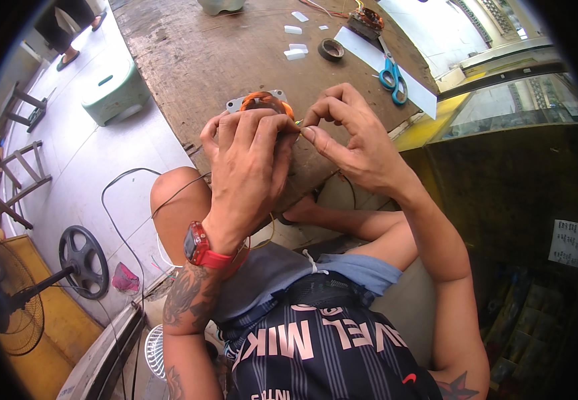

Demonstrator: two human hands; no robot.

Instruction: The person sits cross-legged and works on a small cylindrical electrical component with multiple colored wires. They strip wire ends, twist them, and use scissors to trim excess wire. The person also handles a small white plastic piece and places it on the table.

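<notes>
My left hand (250, 150) is closed, its thumb and index finger pinching a thin yellow-green wire (299, 123). From the other side, the thumb and index fingertip of my right hand (355, 137) pinch the same wire, its other fingers curled. Just beyond my left knuckles sits a motor coil with orange windings (267, 100) on a grey metal plate (234, 105); my left hand hides its near part. A red watch (197, 245) is on my left wrist. The wire's ends are hidden by my fingers.
On the brown wooden table (202, 53) lie black tape (331, 49), blue-handled scissors (393, 80), white paper (417, 93), white plastic pieces (294, 51) and another wound coil (367, 21). A pale green stool (112, 93) and a fan (15, 293) stand left. A glass case (502, 113) stands right.
</notes>
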